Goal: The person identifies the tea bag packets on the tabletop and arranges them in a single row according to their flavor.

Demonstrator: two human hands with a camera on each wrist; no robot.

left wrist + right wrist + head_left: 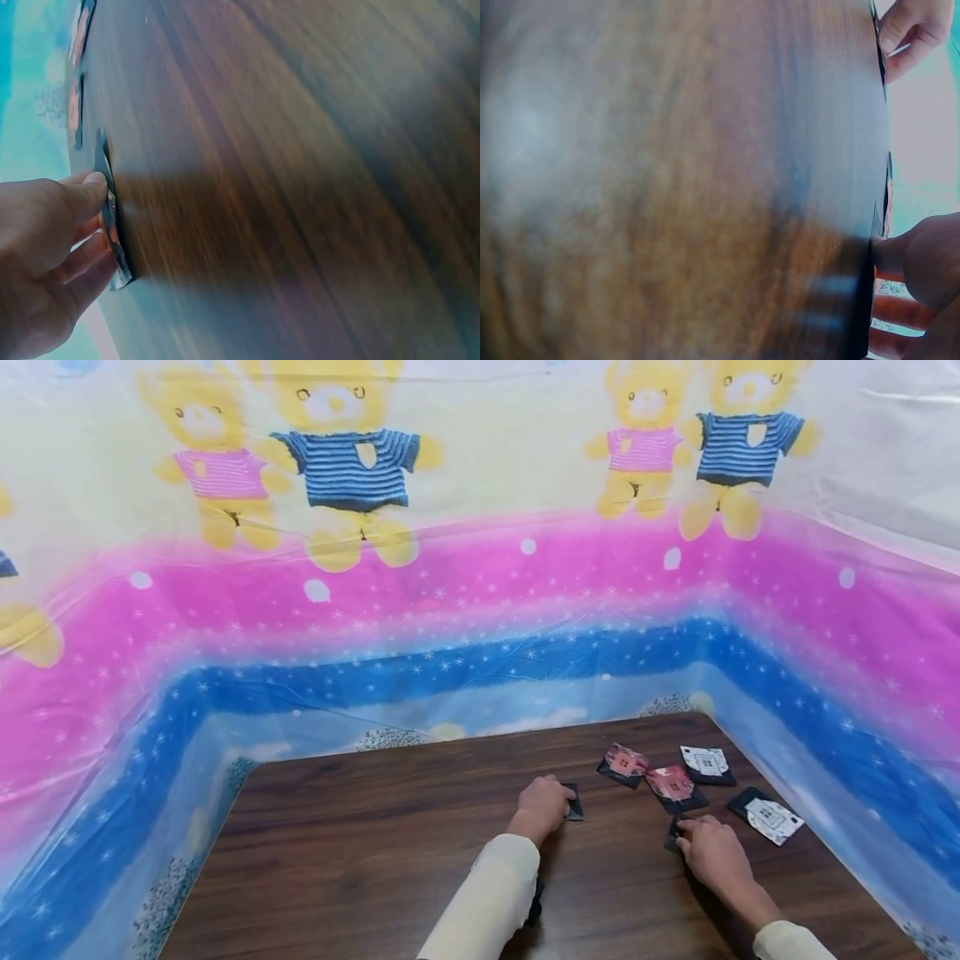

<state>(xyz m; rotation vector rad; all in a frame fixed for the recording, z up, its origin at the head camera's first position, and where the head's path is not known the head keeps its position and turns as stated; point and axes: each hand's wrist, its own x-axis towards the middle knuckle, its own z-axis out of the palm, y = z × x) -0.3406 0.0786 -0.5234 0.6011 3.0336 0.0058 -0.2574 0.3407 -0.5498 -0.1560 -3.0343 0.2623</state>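
Note:
My left hand [543,806] pinches a small flat dark packet [574,802] at the middle of the brown table [360,843]. In the left wrist view, thumb and fingers lie on either side of this thin packet [114,225], whose edge looks shiny and crinkled. Farther right, my right hand [716,853] holds another dark packet [672,837] by its edge, low over the wood. Most of that packet is hidden by the fingers; the right wrist view shows it nearly edge-on. Just beyond the right hand lies a red-printed packet [672,783] with a black border.
A second red-printed packet [626,763] touches the first one's corner. Two white-printed packets, one at the back [707,762] and one near the right edge [772,817], lie on black ones or black borders. Bear-patterned cloth [480,568] hangs around the table.

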